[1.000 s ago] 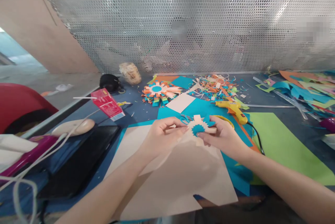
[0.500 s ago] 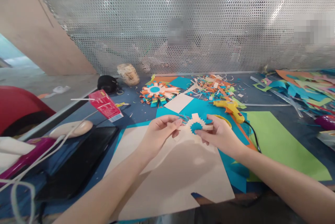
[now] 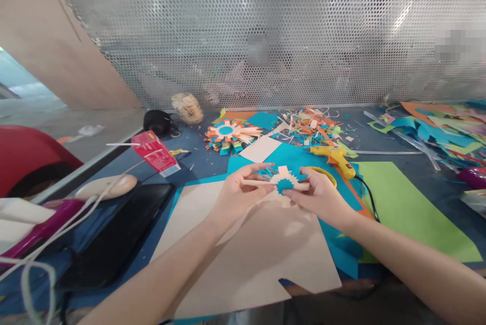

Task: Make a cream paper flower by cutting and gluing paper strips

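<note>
A cream paper cutout with a toothed edge and a blue centre [image 3: 285,183] is held up between my two hands, above a large cream sheet [image 3: 246,264]. My right hand [image 3: 319,194] pinches its right side, with the thumb on the front near the blue centre. My left hand [image 3: 245,188] is closed at the left side, thumb below and fingers above a pale paper strip [image 3: 258,183] that reaches the cutout. Whether the strip is joined to it I cannot tell. Thin blue paper bits [image 3: 268,170] show by the left fingertips.
A yellow glue gun [image 3: 334,155] lies behind my right hand, its black cord over green paper [image 3: 410,208]. Layered paper rosettes [image 3: 226,132] and paper scraps [image 3: 313,127] lie at the back. A red drink carton [image 3: 156,154] and a black phone-like slab [image 3: 117,236] are at left.
My left hand has shifted slightly right and its grip has changed; the pale strip now shows between its thumb and fingers. My right hand keeps its hold on the cutout.
</note>
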The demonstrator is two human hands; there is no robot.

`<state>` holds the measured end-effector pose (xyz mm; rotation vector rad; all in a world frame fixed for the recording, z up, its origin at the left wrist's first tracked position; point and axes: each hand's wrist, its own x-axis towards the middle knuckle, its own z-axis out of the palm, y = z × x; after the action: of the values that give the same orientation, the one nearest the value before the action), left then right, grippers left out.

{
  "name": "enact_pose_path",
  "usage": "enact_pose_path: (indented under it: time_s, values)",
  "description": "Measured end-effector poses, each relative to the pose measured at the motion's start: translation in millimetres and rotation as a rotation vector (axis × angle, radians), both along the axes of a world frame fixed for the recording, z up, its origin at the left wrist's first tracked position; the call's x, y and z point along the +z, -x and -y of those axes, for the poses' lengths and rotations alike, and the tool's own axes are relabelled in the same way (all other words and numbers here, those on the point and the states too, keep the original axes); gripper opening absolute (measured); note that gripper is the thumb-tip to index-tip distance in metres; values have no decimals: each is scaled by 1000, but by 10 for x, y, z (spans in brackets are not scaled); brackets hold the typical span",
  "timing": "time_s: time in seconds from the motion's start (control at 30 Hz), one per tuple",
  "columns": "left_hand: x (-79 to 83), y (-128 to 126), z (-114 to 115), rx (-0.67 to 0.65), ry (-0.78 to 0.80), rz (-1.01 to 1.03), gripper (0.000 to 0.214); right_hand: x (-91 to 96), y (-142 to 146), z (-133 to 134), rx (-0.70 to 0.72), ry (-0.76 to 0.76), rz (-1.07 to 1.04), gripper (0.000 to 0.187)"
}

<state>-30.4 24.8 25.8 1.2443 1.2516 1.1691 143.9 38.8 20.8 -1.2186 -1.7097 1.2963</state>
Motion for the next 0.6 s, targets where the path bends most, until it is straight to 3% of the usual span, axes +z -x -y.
enact_pose_path:
  time_s: [0.2,0.33,0.43,0.53,0.6]
  values:
    - [-14,10,-2,23,-57,7,40,16,10,-4,41,11,-81,26]
    - [-45,45,-37,-31,-146,168,59,4,-23,-65,9,-201,-105,15]
    - [-57,59,-67,-146,45,392,56,13,-76,-125,32,-411,-120,5]
    - [-62,36,-63,-233,272,451,47,10,-111,-160,116,-527,-78,19]
    - [-63,11,-45,-239,303,443,42,-7,-114,-170,143,-573,-31,29]
